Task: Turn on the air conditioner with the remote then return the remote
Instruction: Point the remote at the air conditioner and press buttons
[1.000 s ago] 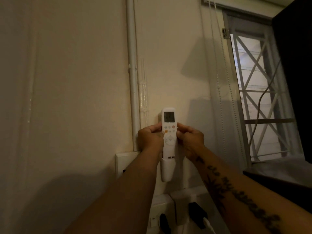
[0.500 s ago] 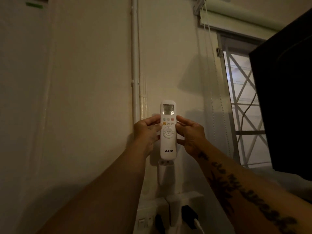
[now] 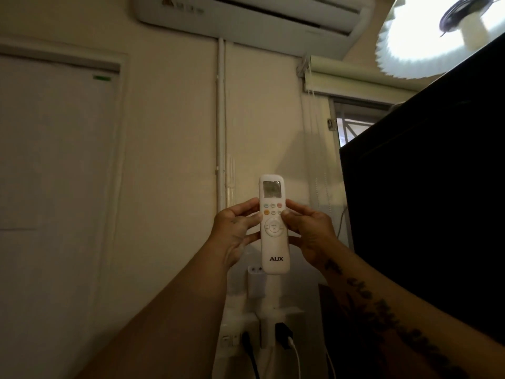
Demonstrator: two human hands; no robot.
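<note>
A white AUX remote (image 3: 274, 242) with a small screen and coloured buttons stands upright in front of the wall, held from both sides. My left hand (image 3: 236, 231) grips its left edge, thumb near the orange button. My right hand (image 3: 310, 231) grips its right edge, thumb resting on the buttons just above the round pad. The white wall holder (image 3: 256, 280) sits just below and behind the remote, with nothing in it. The white air conditioner (image 3: 246, 20) hangs high on the wall above, its flap looking closed.
A white pipe (image 3: 222, 119) runs down the wall from the unit. A large black panel (image 3: 423, 214) fills the right side. Sockets with plugs and cables (image 3: 284, 337) sit low on the wall. A roller blind and window are at upper right, a bright ceiling lamp (image 3: 437, 31) beyond.
The remote has come up out of the wall holder, held in both hands. The view has tilted upward, bringing the air conditioner and ceiling lamp into sight.
</note>
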